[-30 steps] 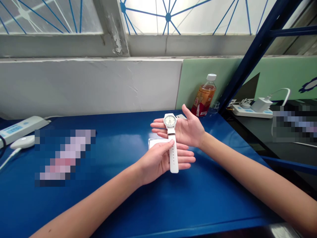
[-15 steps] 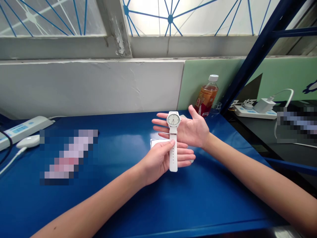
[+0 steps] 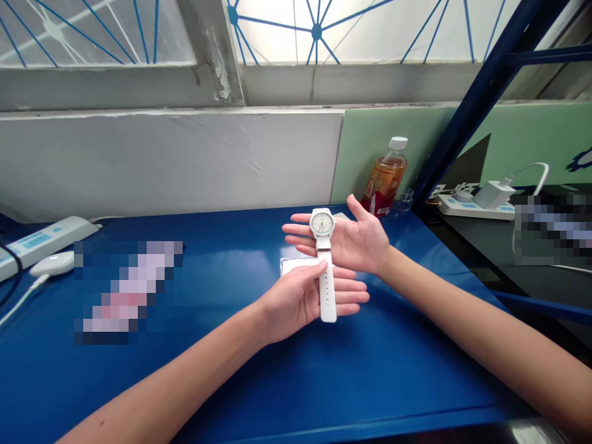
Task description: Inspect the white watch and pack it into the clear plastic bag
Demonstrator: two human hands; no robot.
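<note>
Your left hand (image 3: 293,303) gripped the watch (image 3: 322,223) by its strap (image 3: 327,293) over your open right hand (image 3: 365,243); moving it called for steadiness.

Bottle w/ white cap (image 3: 385,185) by green wall panel (image 3: 361,142), R side. White pwr strip (image 3: 46,243) far L, white puck-like item w/ cable (image 3: 53,264) just beside. Pixelated obj (image 3: 132,287) on blue surface (image 3: 222,382). 2nd strip (image 3: 476,207) R, w/ plug (image 3: 494,194).

The white wristwatch (image 3: 324,243) has a round, pale face (image 3: 322,222) and a strap (image 3: 327,285) with little holes. It is undone and face up, its round part far, over the right hand (image 3: 355,242), its holey end near, in the left hand (image 3: 296,299).
</note>
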